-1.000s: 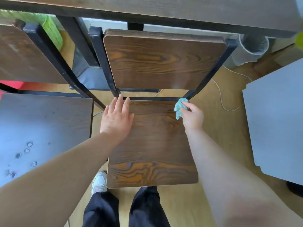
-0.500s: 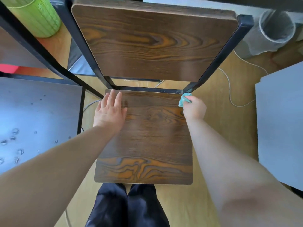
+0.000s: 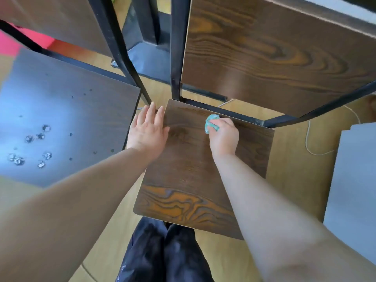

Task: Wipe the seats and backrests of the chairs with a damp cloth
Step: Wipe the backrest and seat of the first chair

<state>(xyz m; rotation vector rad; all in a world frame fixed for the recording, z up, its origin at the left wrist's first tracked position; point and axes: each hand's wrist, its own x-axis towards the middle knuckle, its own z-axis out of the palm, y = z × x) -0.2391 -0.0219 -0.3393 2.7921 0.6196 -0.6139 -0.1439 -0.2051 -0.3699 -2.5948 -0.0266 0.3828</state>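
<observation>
Right hand (image 3: 223, 137) gripping crumpled teal cloth (image 3: 210, 124) against rear of dark wood-grain chair seat (image 3: 195, 180), left hand (image 3: 147, 132) flat, fingers straight, on seat's left edge, wood-grain backrest (image 3: 274, 51) behind

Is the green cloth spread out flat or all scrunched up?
Scrunched up. The green cloth is a small wad gripped in the right hand, only a bunched bit poking past the fingers onto the chair seat.

2 hands (image 3: 147, 132), 1 grn cloth (image 3: 210, 124), 2 chair seats (image 3: 193, 180), 2 backrests (image 3: 274, 58), 1 wht cable (image 3: 306, 139)
</observation>
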